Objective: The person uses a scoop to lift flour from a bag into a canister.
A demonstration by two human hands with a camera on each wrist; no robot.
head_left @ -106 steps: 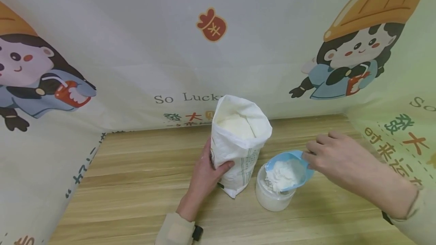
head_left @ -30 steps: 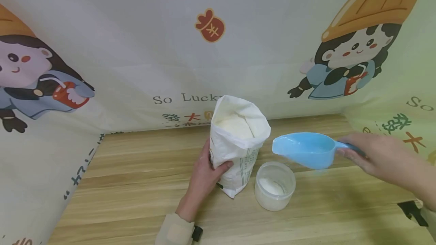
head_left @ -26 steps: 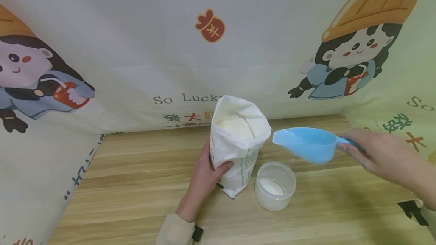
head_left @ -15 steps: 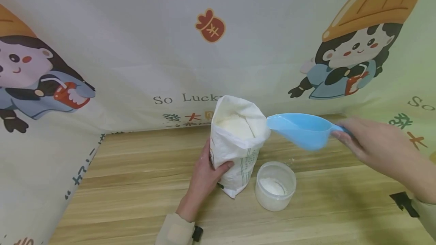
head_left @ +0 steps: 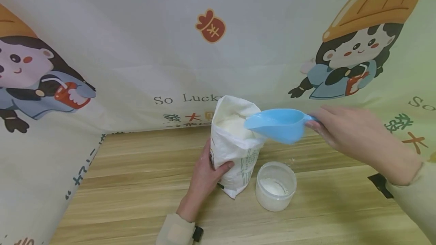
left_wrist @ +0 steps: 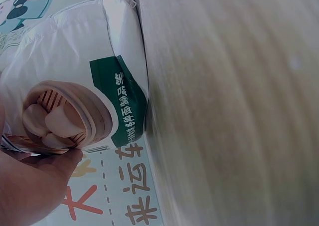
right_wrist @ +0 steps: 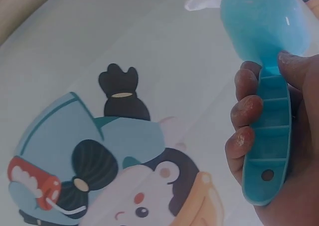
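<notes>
An upright white flour bag (head_left: pixel 235 165), with its top open and pale flour (head_left: pixel 233 126) inside, stands on the table. My left hand (head_left: pixel 204 173) grips its left side, thumb across the front. In the left wrist view, the bag (left_wrist: pixel 60 46) bears a picture of buns in a steamer. My right hand (head_left: pixel 357 135) holds a light blue scoop (head_left: pixel 281 126) by its handle, with the scoop's tip over the bag's mouth. In the right wrist view, floury fingers (right_wrist: pixel 247 111) curl round the handle. A clear round tub (head_left: pixel 276 199) with some flour in it sits right of the bag.
The wood-grain table (head_left: pixel 129 184) spreads under everything. A printed cloth backdrop (head_left: pixel 163 41) rises close behind the bag and along both sides. A little spilled flour (head_left: pixel 292 160) shows on the table behind the tub.
The scoop was heaped with flour over the tub 3.5 seconds ago. It then moved right, emptied, and has since swung up and left to the bag's mouth. The left hand stays put.
</notes>
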